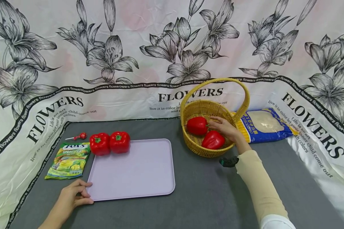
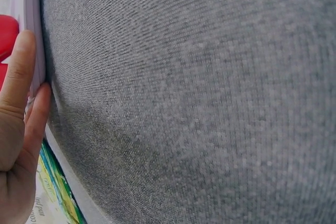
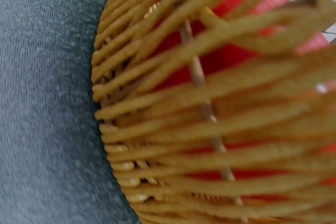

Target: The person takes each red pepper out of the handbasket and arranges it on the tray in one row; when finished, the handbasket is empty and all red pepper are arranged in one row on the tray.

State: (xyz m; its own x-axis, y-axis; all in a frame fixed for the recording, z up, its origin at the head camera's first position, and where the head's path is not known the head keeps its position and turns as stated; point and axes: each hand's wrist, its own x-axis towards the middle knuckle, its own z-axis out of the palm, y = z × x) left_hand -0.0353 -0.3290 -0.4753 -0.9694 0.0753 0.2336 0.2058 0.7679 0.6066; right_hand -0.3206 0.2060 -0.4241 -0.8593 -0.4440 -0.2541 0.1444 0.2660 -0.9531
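My left hand holds the near-left corner of the lilac tray, fingers and thumb at its rim. In the left wrist view, the left hand's fingers lie along the tray edge. My right hand reaches over the rim into the yellow wicker basket, fingers extended. Its fingertips are close to the stem of one red bell pepper; a second red bell pepper lies below the hand. The right wrist view shows the basket weave with red behind it; the hand is hidden there.
Two red bell peppers, a left one and a right one, sit at the tray's far-left corner. Left of the tray lie a green candy bag and a red lollipop. A blue-and-yellow bag lies behind the basket's right side.
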